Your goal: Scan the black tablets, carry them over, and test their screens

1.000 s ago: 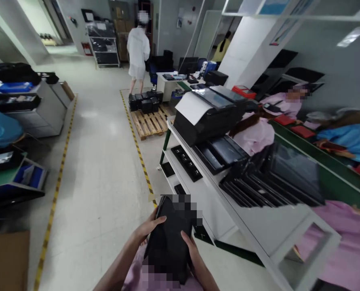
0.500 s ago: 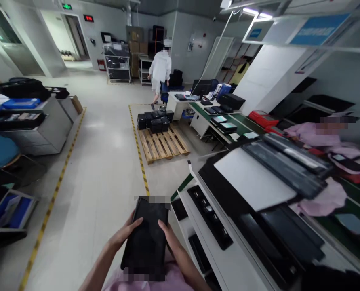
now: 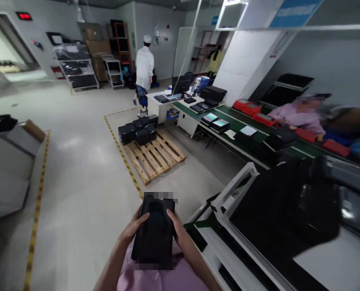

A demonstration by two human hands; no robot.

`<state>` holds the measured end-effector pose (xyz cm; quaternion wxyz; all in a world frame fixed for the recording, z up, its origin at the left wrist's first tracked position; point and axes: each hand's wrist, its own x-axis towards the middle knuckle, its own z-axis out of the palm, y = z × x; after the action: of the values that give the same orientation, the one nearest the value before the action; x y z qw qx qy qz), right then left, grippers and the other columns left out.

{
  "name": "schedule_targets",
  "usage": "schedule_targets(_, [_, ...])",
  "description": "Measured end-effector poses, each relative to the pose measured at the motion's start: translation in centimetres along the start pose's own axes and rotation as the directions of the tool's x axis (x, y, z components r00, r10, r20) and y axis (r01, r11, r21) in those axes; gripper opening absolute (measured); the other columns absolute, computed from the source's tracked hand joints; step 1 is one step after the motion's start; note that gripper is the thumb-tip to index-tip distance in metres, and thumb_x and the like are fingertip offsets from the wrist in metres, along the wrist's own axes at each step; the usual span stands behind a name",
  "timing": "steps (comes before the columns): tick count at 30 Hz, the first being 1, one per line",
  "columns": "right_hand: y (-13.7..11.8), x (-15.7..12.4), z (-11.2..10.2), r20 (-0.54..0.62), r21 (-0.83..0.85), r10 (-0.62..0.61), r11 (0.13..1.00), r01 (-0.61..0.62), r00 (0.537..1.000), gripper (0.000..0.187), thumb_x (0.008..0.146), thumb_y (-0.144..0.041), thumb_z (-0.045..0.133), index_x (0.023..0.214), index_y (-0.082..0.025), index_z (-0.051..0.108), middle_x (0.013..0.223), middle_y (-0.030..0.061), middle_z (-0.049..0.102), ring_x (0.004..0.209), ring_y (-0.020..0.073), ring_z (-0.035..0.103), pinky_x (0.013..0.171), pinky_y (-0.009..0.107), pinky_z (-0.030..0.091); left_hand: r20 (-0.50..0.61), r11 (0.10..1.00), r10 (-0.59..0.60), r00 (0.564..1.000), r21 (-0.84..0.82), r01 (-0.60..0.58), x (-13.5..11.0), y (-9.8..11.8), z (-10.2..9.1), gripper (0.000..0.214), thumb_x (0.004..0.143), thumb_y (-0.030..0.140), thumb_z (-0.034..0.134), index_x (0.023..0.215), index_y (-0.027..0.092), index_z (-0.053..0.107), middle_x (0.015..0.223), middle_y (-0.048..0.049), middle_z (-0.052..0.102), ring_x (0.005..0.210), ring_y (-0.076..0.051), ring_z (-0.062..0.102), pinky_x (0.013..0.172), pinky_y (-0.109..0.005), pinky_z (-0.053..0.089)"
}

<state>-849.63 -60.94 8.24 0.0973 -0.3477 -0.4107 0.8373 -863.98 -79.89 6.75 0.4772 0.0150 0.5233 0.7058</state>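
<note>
Low in the view, a flat black rectangular case [image 3: 154, 238] is held close in front of my pink garment. My left hand [image 3: 134, 226] grips its left side, thumb lying on the upper face. On the opposite side, my right hand [image 3: 177, 225] clasps the edge with its thumb on top as well. The other fingers of both hands are hidden beneath or behind the case. Its upper and lower ends are blurred out, so I cannot tell its exact kind.
Ahead, a wooden pallet [image 3: 155, 159] carries several black cases [image 3: 137, 130]. On the right stands a white-framed cart [image 3: 225, 202] with black parts. Beyond it runs a green workbench [image 3: 225, 133], where a person in pink [image 3: 297, 115] sits. Another person in white [image 3: 144, 66] stands farther back.
My viewpoint has advanced and turned right, bringing the pallet nearer. Both hands still hold the black case. The person in white has moved farther away.
</note>
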Motion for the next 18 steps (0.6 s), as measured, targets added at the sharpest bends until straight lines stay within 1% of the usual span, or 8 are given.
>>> schedule_targets(2, [-2.3, 3.9, 1.7, -0.091, 0.067, -0.022, 0.997, 0.028, 0.996, 0.071, 0.074, -0.066, 0.096, 0.126, -0.021, 0.080, 0.121, 0.0100, 0.087, 0.118, 0.0380, 0.081, 0.110, 0.051, 0.062, 0.083, 0.998, -0.044, 0.996, 0.057, 0.039, 5.4, 4.7, -0.2, 0.099, 0.088, 0.054, 0.093, 0.173, 0.025, 0.051, 0.157, -0.0179, 0.072, 0.144, -0.042, 0.070, 0.126, -0.057, 0.054])
schedule_targets(4, [-4.8, 7.4, 2.7, -0.190, 0.115, -0.068, 0.989, 0.091, 0.979, 0.073, 0.072, -0.065, 0.099, 0.128, -0.023, 0.078, 0.120, 0.0096, 0.087, 0.116, 0.0373, 0.082, 0.107, 0.050, 0.063, 0.174, 0.989, -0.095, 0.980, 0.124, 0.074, 10.7, 9.1, 0.2, 0.097, 0.089, 0.054, 0.092, 0.172, 0.024, 0.053, 0.157, -0.0185, 0.072, 0.144, -0.041, 0.070, 0.126, -0.057, 0.053])
schedule_targets(6, [-7.1, 10.8, 3.0, -0.276, 0.146, -0.135, 0.973, 0.181, 0.952, 0.077, 0.072, -0.063, 0.100, 0.135, -0.027, 0.075, 0.125, 0.0082, 0.087, 0.119, 0.0354, 0.081, 0.108, 0.048, 0.063, 0.260, 0.977, -0.134, 0.956, 0.197, 0.083, 15.8, 12.9, 1.1, 0.095, 0.088, 0.052, 0.093, 0.171, 0.025, 0.054, 0.160, -0.0173, 0.070, 0.148, -0.040, 0.067, 0.129, -0.056, 0.050])
schedule_targets(8, [-9.3, 14.4, 2.5, -0.358, 0.166, -0.194, 0.949, 0.267, 0.913, 0.081, 0.073, -0.064, 0.099, 0.141, -0.027, 0.072, 0.130, 0.0075, 0.085, 0.121, 0.0337, 0.080, 0.109, 0.046, 0.063, 0.331, 0.962, -0.150, 0.932, 0.268, 0.060, 20.5, 15.7, 2.5, 0.095, 0.087, 0.049, 0.095, 0.170, 0.028, 0.055, 0.166, -0.0150, 0.065, 0.155, -0.039, 0.061, 0.134, -0.055, 0.044])
schedule_targets(10, [-11.6, 18.2, 1.5, -0.464, 0.173, -0.209, 0.932, 0.319, 0.861, 0.086, 0.072, -0.065, 0.098, 0.144, -0.026, 0.070, 0.127, 0.0072, 0.086, 0.120, 0.0334, 0.080, 0.107, 0.045, 0.064, 0.372, 0.939, -0.166, 0.913, 0.343, 0.031, 24.8, 17.7, 4.1, 0.095, 0.086, 0.048, 0.096, 0.170, 0.029, 0.056, 0.171, -0.0132, 0.060, 0.162, -0.039, 0.052, 0.138, -0.054, 0.037])
schedule_targets(13, [-15.4, 24.4, -1.3, -0.597, 0.172, -0.157, 0.933, 0.317, 0.786, 0.093, 0.065, -0.068, 0.099, 0.142, -0.025, 0.071, 0.115, 0.0069, 0.087, 0.114, 0.0346, 0.081, 0.102, 0.045, 0.065, 0.380, 0.897, -0.210, 0.901, 0.441, 0.023, 31.3, 19.4, 7.0, 0.094, 0.085, 0.052, 0.095, 0.168, 0.028, 0.058, 0.173, -0.0133, 0.058, 0.166, -0.038, 0.047, 0.141, -0.053, 0.032])
schedule_targets(15, [-18.5, 28.5, -3.9, -0.598, 0.167, -0.140, 0.941, 0.294, 0.789, 0.090, 0.062, -0.068, 0.100, 0.136, -0.024, 0.075, 0.114, 0.0072, 0.087, 0.116, 0.0350, 0.080, 0.103, 0.045, 0.064, 0.384, 0.883, -0.230, 0.894, 0.469, 0.026, 35.9, 20.1, 9.4, 0.097, 0.084, 0.056, 0.094, 0.169, 0.027, 0.058, 0.173, -0.0144, 0.058, 0.164, -0.039, 0.050, 0.141, -0.054, 0.032])
schedule_targets(18, [-24.2, 33.5, -8.4, -0.486, 0.115, -0.188, 0.954, 0.275, 0.853, 0.078, 0.065, -0.071, 0.097, 0.124, -0.022, 0.081, 0.120, 0.0083, 0.087, 0.121, 0.0349, 0.078, 0.110, 0.045, 0.060, 0.395, 0.878, -0.238, 0.888, 0.478, 0.023, 43.1, 21.0, 14.3, 0.101, 0.082, 0.059, 0.094, 0.170, 0.026, 0.056, 0.172, -0.0161, 0.059, 0.163, -0.040, 0.052, 0.140, -0.056, 0.034])
